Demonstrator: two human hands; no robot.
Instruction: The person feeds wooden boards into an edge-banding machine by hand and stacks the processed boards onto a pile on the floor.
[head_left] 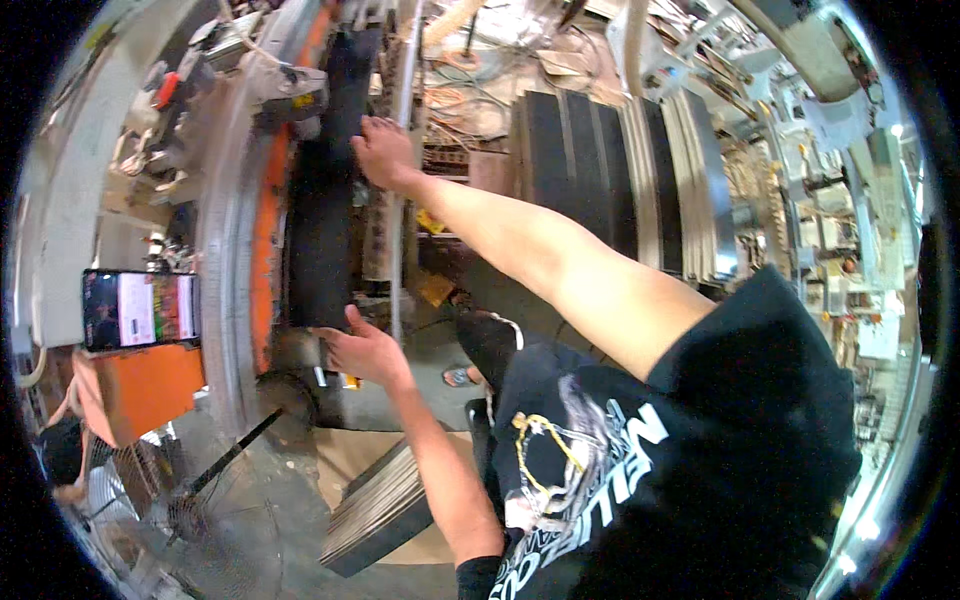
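Observation:
A long black panel [322, 215] lies lengthwise along a machine bed beside an orange rail [268, 220]. My right hand [384, 155], on the outstretched upper arm, rests by the panel's right edge with its fingers extended. Lower down, my left hand [365, 348] is at the panel's near end, its thumb raised apart from the fingers. Blur hides whether these fingers touch the panel's underside. Above the panel's left side sits a grey machine part [290, 95].
Dark panels [580, 170] stand stacked to the right. A strip stack [385, 505] lies on cardboard [345, 450] below my left arm. At lower left are a wire-caged fan [215, 515] and a lit screen [140, 310] above an orange box [150, 395]. A sandalled foot [460, 376] shows.

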